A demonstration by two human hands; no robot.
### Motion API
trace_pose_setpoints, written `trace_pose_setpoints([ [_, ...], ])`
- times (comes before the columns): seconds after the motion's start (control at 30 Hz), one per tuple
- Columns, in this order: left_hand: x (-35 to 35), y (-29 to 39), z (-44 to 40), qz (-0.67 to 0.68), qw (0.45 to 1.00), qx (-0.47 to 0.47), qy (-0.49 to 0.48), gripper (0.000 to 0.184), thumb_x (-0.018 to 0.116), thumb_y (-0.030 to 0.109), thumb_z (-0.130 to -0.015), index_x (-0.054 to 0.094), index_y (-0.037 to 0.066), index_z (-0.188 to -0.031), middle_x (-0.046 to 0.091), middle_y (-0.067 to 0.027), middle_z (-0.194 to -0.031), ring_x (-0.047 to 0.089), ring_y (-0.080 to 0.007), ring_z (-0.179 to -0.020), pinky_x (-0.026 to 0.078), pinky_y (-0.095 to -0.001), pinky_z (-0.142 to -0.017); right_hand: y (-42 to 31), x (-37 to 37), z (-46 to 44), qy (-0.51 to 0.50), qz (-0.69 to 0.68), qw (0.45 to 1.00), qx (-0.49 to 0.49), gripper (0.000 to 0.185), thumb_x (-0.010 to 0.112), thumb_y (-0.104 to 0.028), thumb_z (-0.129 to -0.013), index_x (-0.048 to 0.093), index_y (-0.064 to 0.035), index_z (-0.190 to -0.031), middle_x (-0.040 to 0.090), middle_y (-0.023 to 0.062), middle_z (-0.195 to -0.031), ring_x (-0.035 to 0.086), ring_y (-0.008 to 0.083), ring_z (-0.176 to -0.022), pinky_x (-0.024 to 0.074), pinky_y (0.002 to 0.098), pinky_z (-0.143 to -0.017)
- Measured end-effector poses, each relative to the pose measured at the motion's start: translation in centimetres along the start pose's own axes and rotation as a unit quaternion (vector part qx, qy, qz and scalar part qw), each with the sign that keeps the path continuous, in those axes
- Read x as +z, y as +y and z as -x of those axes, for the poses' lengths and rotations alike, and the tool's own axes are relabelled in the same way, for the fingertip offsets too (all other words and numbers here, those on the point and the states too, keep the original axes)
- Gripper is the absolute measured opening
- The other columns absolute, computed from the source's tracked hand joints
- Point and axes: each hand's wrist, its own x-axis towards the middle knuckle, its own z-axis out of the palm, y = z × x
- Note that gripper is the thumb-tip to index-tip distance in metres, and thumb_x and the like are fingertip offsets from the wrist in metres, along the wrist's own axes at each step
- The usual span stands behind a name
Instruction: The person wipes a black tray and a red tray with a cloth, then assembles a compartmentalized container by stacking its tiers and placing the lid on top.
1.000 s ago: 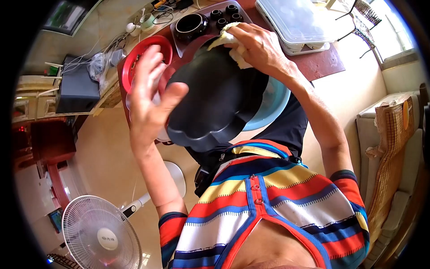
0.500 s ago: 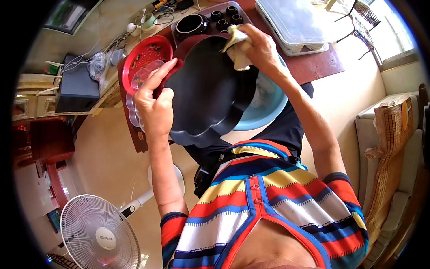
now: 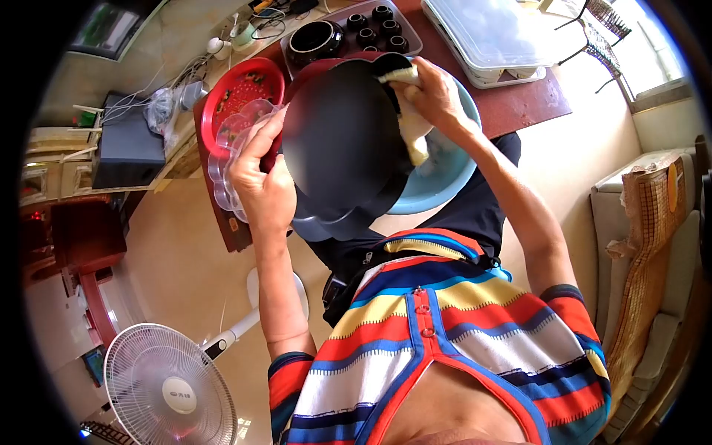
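The scalloped bowl [image 3: 334,141] is big and black on the inside, with a wavy edge and dark red on the outside near the top. Its middle looks smooth and blurry. It is held up in the air at a tilt, over the person's lap and the near side of the worktop [image 3: 530,107], and it covers part of the blue basin [image 3: 437,194].

The left hand [image 3: 263,185] has its grip closed on the left edge of the bowl; some of its fingers are hidden. The right hand [image 3: 439,96] has a narrow grip, pinching a pale yellow cloth [image 3: 414,130] at the bowl's upper right edge. The cloth hangs down along that side.

On the worktop, the red bowl [image 3: 215,89] with little colored marks sits on the left, with a clear wavy tray [image 3: 222,189] beside it. Farther back, a black pot [image 3: 311,44] and small black cups [image 3: 391,28] sit on a flat tray [image 3: 414,46]. A see-through plastic box [image 3: 486,33] is at the right.

A second ago, the left hand was open, blurry and away from the edge. Now it holds on. The cloth was bunched up higher; now it hangs lower. More of the small cups can be seen too.
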Motion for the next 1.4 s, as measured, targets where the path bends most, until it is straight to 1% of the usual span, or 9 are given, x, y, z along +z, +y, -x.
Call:
trace_pose_setpoints([
  [0.17,0.0,-0.4,0.2,0.005,1.000,0.022,-0.003,0.046,0.042,-0.014,-0.067,0.064,-0.001,-0.105,0.065,-0.0096,-0.103,0.059,-0.0187,-0.099,0.043,-0.0283,-0.090,-3.7,-2.4,-2.3,0.078,0.067,0.979,-0.176,0.033,0.071,-0.023,-0.069,0.056,-0.0088,-0.095,0.059,0.0095,-0.085,0.058,0.0324,-0.080,0.0468,0.0395,-0.066],
  [0.4,0.3,-0.9,0.6,0.093,0.995,0.010,0.036,0.049,0.039,-0.010,-0.064,0.065,-0.001,-0.104,0.065,-0.0101,-0.103,0.059,-0.0171,-0.098,0.042,-0.0278,-0.091,-2.3,0.0,-0.9,0.073,0.008,0.996,0.045,0.032,0.070,-0.039,-0.074,0.059,-0.0100,-0.082,0.062,0.0128,-0.074,0.060,0.0350,-0.072,0.0455,0.0429,-0.061],
  [0.73,0.1,0.2,0.4,0.093,0.991,0.014,0.097,0.049,0.041,-0.008,-0.061,0.066,-0.001,-0.102,0.064,-0.0100,-0.102,0.058,-0.0182,-0.096,0.041,-0.0279,-0.091,0.1,3.9,3.8,0.012,-0.178,0.949,0.259,0.030,0.063,-0.024,-0.077,0.061,-0.0057,-0.102,0.066,0.0136,-0.087,0.064,0.0269,-0.081,0.0498,0.0365,-0.071],
  [0.87,0.8,0.3,0.3,0.105,0.983,0.043,0.141,0.049,0.042,-0.008,-0.059,0.065,-0.002,-0.101,0.063,-0.0109,-0.103,0.057,-0.0195,-0.097,0.041,-0.0290,-0.091,-1.1,5.6,6.0,-0.081,-0.378,0.733,0.559,0.030,0.056,-0.031,-0.086,0.058,-0.0174,-0.112,0.063,0.0032,-0.094,0.062,0.0219,-0.082,0.0476,0.0448,-0.072],
  [0.93,1.4,0.4,0.5,0.092,0.983,0.065,0.147,0.048,0.042,-0.008,-0.059,0.065,-0.004,-0.101,0.063,-0.0111,-0.103,0.057,-0.0209,-0.099,0.040,-0.0299,-0.092,-3.2,5.6,7.4,-0.104,-0.446,0.698,0.551,0.030,0.049,-0.033,-0.089,0.055,-0.0193,-0.115,0.061,0.0027,-0.103,0.060,0.0225,-0.091,0.0455,0.0494,-0.078],
  [1.0,1.8,0.4,0.5,0.097,0.974,0.074,0.192,0.045,0.043,-0.008,-0.060,0.065,-0.004,-0.099,0.063,-0.0116,-0.102,0.057,-0.0221,-0.100,0.039,-0.0312,-0.094,-2.5,6.6,8.0,-0.109,-0.578,0.545,0.597,0.027,0.043,-0.023,-0.091,0.053,-0.0205,-0.116,0.053,0.0029,-0.117,0.052,0.0234,-0.108,0.0415,0.0537,-0.086],
  [1.2,1.7,-0.7,1.1,0.115,0.986,0.041,0.109,0.055,0.058,-0.003,-0.069,0.047,-0.002,-0.124,0.049,-0.0148,-0.124,0.045,-0.0248,-0.116,0.031,-0.0345,-0.102,-1.3,3.8,5.1,-0.111,-0.368,0.784,0.488,0.028,0.046,-0.004,-0.084,0.055,-0.0053,-0.110,0.058,0.0073,-0.106,0.059,0.0209,-0.095,0.0565,0.0364,-0.072],
  [1.27,0.3,-0.7,0.7,0.152,0.988,0.012,0.039,0.071,0.066,0.008,-0.075,0.029,0.000,-0.135,0.037,-0.0178,-0.133,0.038,-0.0267,-0.122,0.028,-0.0361,-0.104,-1.8,2.0,2.9,-0.015,-0.356,0.774,0.524,0.027,0.046,0.003,-0.080,0.057,-0.0026,-0.105,0.059,0.0073,-0.103,0.060,0.0201,-0.093,0.0557,0.0342,-0.071],
  [1.4,-1.6,-0.1,-0.4,0.207,0.978,0.010,-0.008,0.086,0.069,0.036,-0.078,0.020,0.001,-0.139,0.034,-0.0223,-0.134,0.036,-0.0308,-0.124,0.030,-0.0401,-0.102,4.4,0.4,0.7,0.025,-0.201,0.964,0.174,0.024,0.052,-0.009,-0.080,0.063,-0.0112,-0.102,0.067,0.0099,-0.084,0.065,0.0233,-0.082,0.0516,0.0354,-0.072],
])
